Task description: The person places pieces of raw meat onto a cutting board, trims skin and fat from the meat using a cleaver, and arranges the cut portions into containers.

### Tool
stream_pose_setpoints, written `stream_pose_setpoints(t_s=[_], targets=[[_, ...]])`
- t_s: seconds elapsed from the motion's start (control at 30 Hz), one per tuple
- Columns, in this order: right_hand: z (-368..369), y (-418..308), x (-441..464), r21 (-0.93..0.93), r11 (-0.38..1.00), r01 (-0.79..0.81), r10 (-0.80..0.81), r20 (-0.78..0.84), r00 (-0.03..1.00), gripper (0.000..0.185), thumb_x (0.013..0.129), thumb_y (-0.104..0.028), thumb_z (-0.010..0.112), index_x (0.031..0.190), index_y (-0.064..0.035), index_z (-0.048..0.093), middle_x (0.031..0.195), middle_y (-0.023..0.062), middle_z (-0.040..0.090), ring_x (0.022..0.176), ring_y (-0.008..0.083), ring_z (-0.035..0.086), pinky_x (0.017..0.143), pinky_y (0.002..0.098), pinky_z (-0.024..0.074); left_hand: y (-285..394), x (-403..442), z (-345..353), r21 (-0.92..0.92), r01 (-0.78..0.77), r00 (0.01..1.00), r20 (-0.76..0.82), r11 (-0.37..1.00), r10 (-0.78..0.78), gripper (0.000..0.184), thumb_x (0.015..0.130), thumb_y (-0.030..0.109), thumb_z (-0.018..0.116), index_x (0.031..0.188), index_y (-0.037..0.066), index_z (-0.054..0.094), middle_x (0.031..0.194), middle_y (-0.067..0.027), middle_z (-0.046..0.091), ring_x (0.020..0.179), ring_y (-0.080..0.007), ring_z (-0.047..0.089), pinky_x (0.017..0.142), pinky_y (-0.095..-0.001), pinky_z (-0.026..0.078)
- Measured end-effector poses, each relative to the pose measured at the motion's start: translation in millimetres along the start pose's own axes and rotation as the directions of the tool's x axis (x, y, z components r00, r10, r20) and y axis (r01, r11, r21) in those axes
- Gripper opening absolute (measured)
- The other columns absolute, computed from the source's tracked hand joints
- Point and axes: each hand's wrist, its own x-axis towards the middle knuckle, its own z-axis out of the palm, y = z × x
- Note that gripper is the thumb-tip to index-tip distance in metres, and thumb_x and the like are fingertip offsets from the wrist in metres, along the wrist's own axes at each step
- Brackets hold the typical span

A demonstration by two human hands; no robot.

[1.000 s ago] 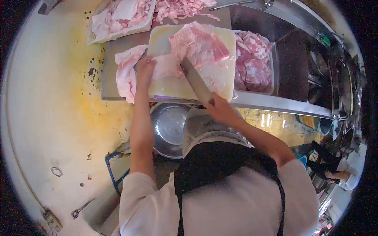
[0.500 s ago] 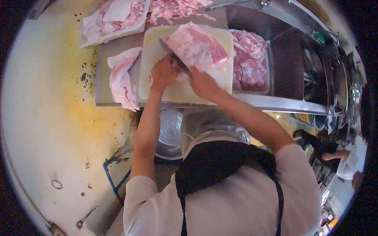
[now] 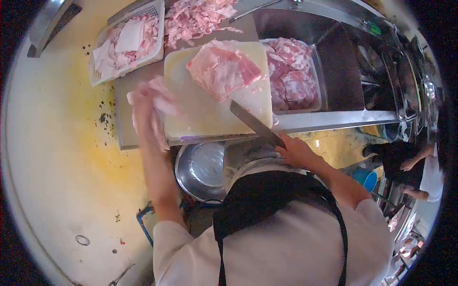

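Observation:
My right hand (image 3: 300, 151) is wrapped round the handle of a broad-bladed knife (image 3: 255, 123). The blade points up and left over the near part of the white cutting board (image 3: 210, 114). A large slab of raw pink meat (image 3: 222, 69) with pale fat lies on the board, apart from both hands. My left hand (image 3: 143, 97), smeared by motion, is left of the board with a pale, blurred fatty meat trimming (image 3: 167, 101) in its fingers. Beneath that hand, a long strip of pale meat or skin (image 3: 158, 131) lies on the metal counter, partly hidden.
A white perforated basket (image 3: 160, 35) of pale cuts stands at the back left, beside a heap of trimmings (image 3: 195, 19). Right of the board, a tub of meat pieces (image 3: 293, 78) sits in the sink. A metal bowl (image 3: 200, 171) is below the counter. Another person (image 3: 405, 164) stands far right.
My left hand has moved left from the slab to the strip, carrying a trimming. My right hand has drawn the knife away from the meat, toward me and right. The view has shifted slightly.

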Motion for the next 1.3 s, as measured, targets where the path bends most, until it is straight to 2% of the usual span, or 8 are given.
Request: stream_pose_setpoints(t_s=[0.33,0.37,0.4,0.5,0.63,0.73,0.93,1.3], targets=[[24.5,31.1,-35.9,0.318,0.948,0.0,0.076,-0.228,0.971,0.031,0.091,-0.024,0.063,0.11,-0.0015,0.054,0.097,0.0264,0.064,0.091,0.0457,0.061,0.079,0.0494,0.0497,-33.2,213.9,-19.7,0.218,-0.529,0.826,-0.088,0.82,0.557,0.034,0.09,0.02,0.056,0.119,0.001,0.06,0.11,-0.0163,0.066,0.102,-0.0254,0.063,0.088,-0.0385,0.048],[27.2,30.1,-39.6,0.343,0.939,-0.011,0.101,-0.246,0.964,0.031,0.09,-0.024,0.063,0.11,-0.0016,0.055,0.095,0.0262,0.064,0.09,0.0456,0.062,0.078,0.0489,0.05,-38.8,203.5,29.0,0.802,-0.538,0.736,0.297,0.259,0.608,0.03,0.087,0.022,0.058,0.108,0.002,0.065,0.102,-0.0166,0.067,0.094,-0.0255,0.064,0.082,-0.0398,0.048],[29.2,29.1,-44.9,0.373,0.928,-0.009,0.118,-0.271,0.955,0.031,0.09,-0.024,0.063,0.11,-0.0015,0.055,0.095,0.0259,0.064,0.09,0.045,0.062,0.078,0.0485,0.0501,-3.6,149.0,72.6,0.276,-0.364,0.922,0.242,0.89,0.302,0.036,0.085,0.017,0.06,0.116,-0.002,0.06,0.098,-0.0119,0.065,0.091,-0.0214,0.063,0.084,-0.034,0.048],[35.2,28.8,-57.8,0.418,0.908,0.009,0.156,-0.358,0.921,0.03,0.09,-0.023,0.064,0.111,-0.0017,0.056,0.088,0.0222,0.064,0.083,0.0377,0.062,0.074,0.0446,0.0498,-74.1,144.9,179.0,-0.039,-0.142,0.945,0.291,0.989,0.147,0.039,0.079,0.02,0.071,0.11,-0.002,0.062,0.085,-0.0073,0.067,0.076,-0.0186,0.062,0.072,-0.0325,0.05],[61.6,51.3,-65.6,0.442,0.894,0.078,0.156,-0.469,0.869,0.028,0.091,-0.017,0.064,0.114,-0.0019,0.057,0.076,0.012,0.063,0.066,0.0197,0.056,0.063,0.0356,0.0476,-23.6,84.5,186.8,0.084,-0.146,0.862,0.5,0.986,0.085,0.036,0.08,0.018,0.073,0.108,-0.002,0.064,0.087,-0.0063,0.067,0.071,-0.016,0.064,0.064,-0.0316,0.053],[55.2,63.2,-58.7,0.549,0.832,0.082,0.208,-0.446,0.871,0.027,0.091,-0.015,0.063,0.114,-0.0011,0.057,0.075,0.0066,0.062,0.063,0.0126,0.052,0.058,0.0311,0.045,-29.0,68.1,173.5,-0.342,0.452,0.679,0.731,0.824,-0.07,0.03,0.084,0.015,0.07,0.109,0.0,0.063,0.09,-0.0065,0.067,0.075,-0.0174,0.065,0.067,-0.0321,0.054],[20.7,82.7,-25.5,0.663,0.748,0.024,0.277,-0.345,0.897,0.033,0.09,-0.02,0.064,0.116,-0.0003,0.057,0.085,0.0103,0.067,0.074,0.0198,0.061,0.069,0.036,0.0498,93.2,32.0,169.0,-0.709,0.286,0.936,0.349,0.644,-0.031,0.029,0.088,0.014,0.067,0.111,-0.002,0.06,0.097,-0.0118,0.068,0.083,-0.023,0.068,0.071,-0.0361,0.057],[-33.2,94.2,37.9,0.556,0.825,0.1,0.069,-0.274,0.959,0.033,0.09,-0.026,0.064,0.113,-0.0031,0.056,0.073,0.0032,0.057,0.052,0.0118,0.049,0.046,0.0277,0.0401,52.7,-33.4,107.2,-0.225,0.26,0.965,0.102,0.939,-0.243,0.031,0.083,0.016,0.063,0.109,-0.002,0.06,0.092,-0.0124,0.066,0.082,-0.0249,0.065,0.069,-0.0419,0.055]])
